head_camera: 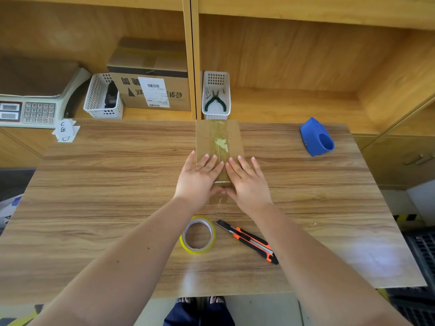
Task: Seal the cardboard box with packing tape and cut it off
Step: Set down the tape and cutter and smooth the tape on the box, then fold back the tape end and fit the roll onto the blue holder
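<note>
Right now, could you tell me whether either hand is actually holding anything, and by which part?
Nothing is gripped. Both the left hand and right hand lie flat, palms down, pressing the near end of the cardboard box.

Little here reads clearly. The large cardboard carton (150, 90) on the shelf carries bold black Chinese characters printed upside down, beside a black triangle mark; they are too distorted to read. Its white shipping label (154, 92) shows barcodes and fine print too small to make out. The paper slips (66, 131) by the scale bear handwritten marks, one resembling "C".
</note>
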A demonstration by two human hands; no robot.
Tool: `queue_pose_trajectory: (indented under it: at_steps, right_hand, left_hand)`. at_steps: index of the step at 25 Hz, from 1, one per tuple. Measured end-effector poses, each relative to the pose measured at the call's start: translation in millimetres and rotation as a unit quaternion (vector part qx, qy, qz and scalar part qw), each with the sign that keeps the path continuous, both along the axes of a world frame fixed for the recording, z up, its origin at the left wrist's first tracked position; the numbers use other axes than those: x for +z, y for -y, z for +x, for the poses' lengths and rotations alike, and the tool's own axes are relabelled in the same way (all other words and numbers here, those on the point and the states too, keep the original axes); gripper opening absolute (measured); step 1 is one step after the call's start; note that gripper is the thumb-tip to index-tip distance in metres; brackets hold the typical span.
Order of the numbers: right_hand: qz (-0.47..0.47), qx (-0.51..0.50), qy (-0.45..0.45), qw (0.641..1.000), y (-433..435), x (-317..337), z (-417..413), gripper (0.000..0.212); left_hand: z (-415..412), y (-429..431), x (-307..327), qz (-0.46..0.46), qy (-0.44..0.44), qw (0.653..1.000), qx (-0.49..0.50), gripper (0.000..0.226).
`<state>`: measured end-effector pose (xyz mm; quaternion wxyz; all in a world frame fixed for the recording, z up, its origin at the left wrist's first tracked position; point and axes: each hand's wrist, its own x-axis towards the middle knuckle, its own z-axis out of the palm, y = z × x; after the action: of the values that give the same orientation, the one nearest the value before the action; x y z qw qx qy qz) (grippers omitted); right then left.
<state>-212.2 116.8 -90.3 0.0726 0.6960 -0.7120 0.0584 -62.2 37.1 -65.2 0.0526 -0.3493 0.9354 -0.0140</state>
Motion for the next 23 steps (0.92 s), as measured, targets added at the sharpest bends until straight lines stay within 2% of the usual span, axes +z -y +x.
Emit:
queue_pose_trajectory:
  at_steps: [7, 12, 14, 16, 19, 20, 21, 23]
  right_hand:
    - [0.037, -0.005, 0.007, 0.999, -2.1, 6.5, -3.3, 0.064]
    - [0.096, 0.001, 0.044, 0.994, -4.3, 12.3, -6.0, 0.066]
    - [0.103, -0.013, 0.064, 0.993, -8.5, 16.5, -2.6, 0.068]
    - [0.101, -0.031, 0.108, 0.989, -16.1, 20.6, 2.2, 0.074]
    - [0.063, -0.032, 0.184, 0.980, -38.6, 19.1, 13.1, 0.073]
    - [0.041, -0.019, 0.193, 0.980, -48.9, 14.8, 18.8, 0.068]
    - [0.024, -0.005, 0.189, 0.982, -59.7, 7.8, 25.5, 0.064]
    - [0.009, -0.001, 0.168, 0.986, -78.5, -12.3, 36.4, 0.058]
  left_hand:
    - [8.6, 5.8, 0.2, -0.006, 0.009, 0.999, -0.035, 0.072]
    - [14.0, 13.0, -0.3, 0.036, -0.012, 0.998, -0.050, 0.077]
    - [16.3, 10.4, -1.0, 0.086, -0.048, 0.994, -0.050, 0.082]
    - [21.4, 0.6, 0.9, 0.136, -0.160, 0.977, -0.029, 0.083]
    - [39.0, -21.6, 1.8, 0.120, -0.357, 0.926, 0.033, 0.065]
    - [47.3, -30.9, -0.5, 0.151, -0.399, 0.902, 0.071, 0.060]
    - [55.7, -41.6, -3.0, 0.216, -0.434, 0.866, 0.122, 0.057]
    - [66.4, -61.4, -11.7, 0.381, -0.490, 0.746, 0.242, 0.050]
